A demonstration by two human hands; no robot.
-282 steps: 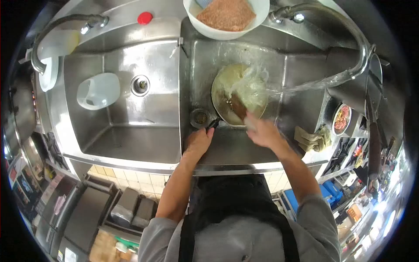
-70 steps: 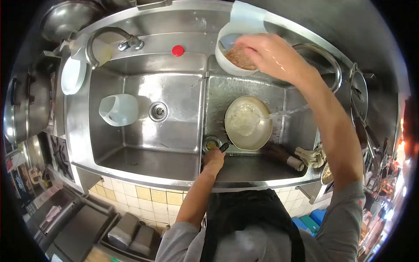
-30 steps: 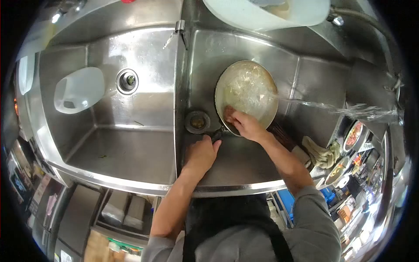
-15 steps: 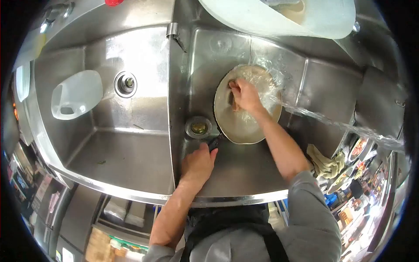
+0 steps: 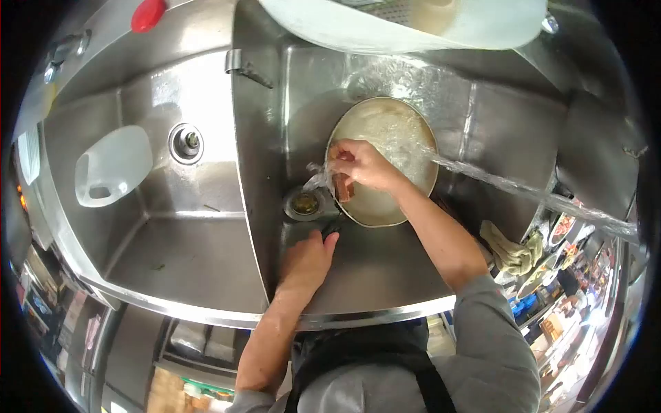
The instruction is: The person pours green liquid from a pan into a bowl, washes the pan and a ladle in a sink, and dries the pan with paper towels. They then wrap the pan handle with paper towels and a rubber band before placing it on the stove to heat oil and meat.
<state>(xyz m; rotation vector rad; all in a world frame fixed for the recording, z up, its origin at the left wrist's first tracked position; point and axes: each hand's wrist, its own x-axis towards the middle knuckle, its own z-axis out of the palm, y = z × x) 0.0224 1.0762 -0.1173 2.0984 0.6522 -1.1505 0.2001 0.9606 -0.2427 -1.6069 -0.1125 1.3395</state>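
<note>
A round frying pan (image 5: 385,208) with a pale inside lies in the right basin of a steel sink (image 5: 385,265), with water splashing in it. My left hand (image 5: 306,261) is closed around the pan's dark handle (image 5: 333,228), near the basin's divider. At the left part of the pan, my right hand (image 5: 372,166) pinches a reddish-brown scrubbing pad (image 5: 342,188) against the inner wall. A stream of water (image 5: 502,176) runs from the right into the pan. Some water spills over the pan's left rim near the drain (image 5: 305,204).
A translucent white jug (image 5: 113,165) lies in the left basin, beside another drain (image 5: 186,144). A large pale plastic bin (image 5: 413,38) overhangs the back. Right of the sink are a greenish cloth (image 5: 511,249) and pans of food (image 5: 540,274). A red object (image 5: 147,15) sits on the back ledge.
My right hand and the scrubbing pad have moved left and toward me, from the pan's upper middle to its left side. My left hand stays on the handle. The view has shifted slightly.
</note>
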